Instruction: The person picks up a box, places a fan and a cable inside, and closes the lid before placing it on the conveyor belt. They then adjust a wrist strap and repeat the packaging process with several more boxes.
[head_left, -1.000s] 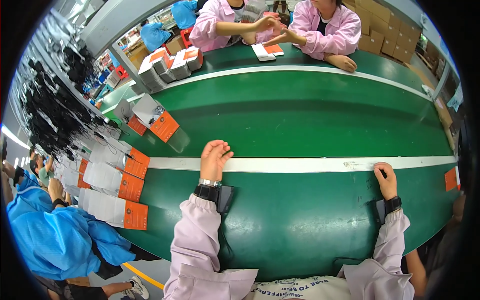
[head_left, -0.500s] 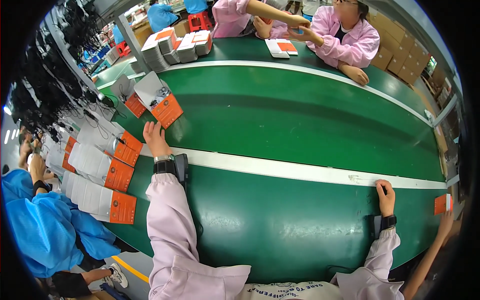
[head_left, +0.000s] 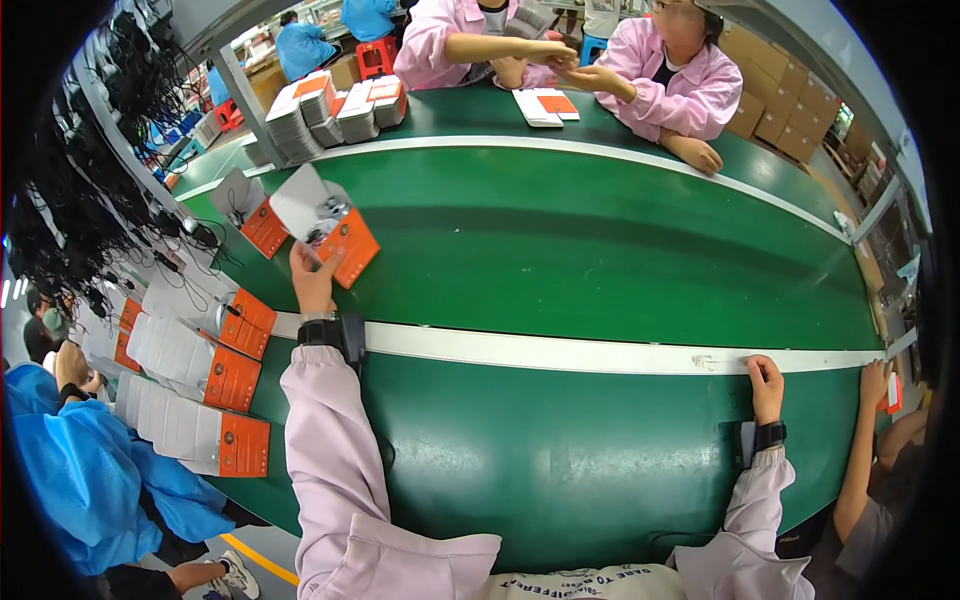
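My left hand is closed on the near left edge of an open box with an orange front and a raised white lid. Its thumb lies along the orange face. Inside the box some dark and clear small parts show, too small to name. Just left of it a second open box stands on the green belt, its grey-white lid up. Far to the right, my right hand rests by the white rail, fingers curled in, with nothing visible in them.
Rows of open orange-and-white boxes stand at left, beside a person in blue. Black cables hang above. Across the belt sit two people in pink, near stacked flat boxes. At right, another person's hand is by an orange-and-white box.
My left hand has reached the open box and taken hold, and the box has shifted slightly right, away from its neighbour. My right hand stays put. The person at right has reached farther in.
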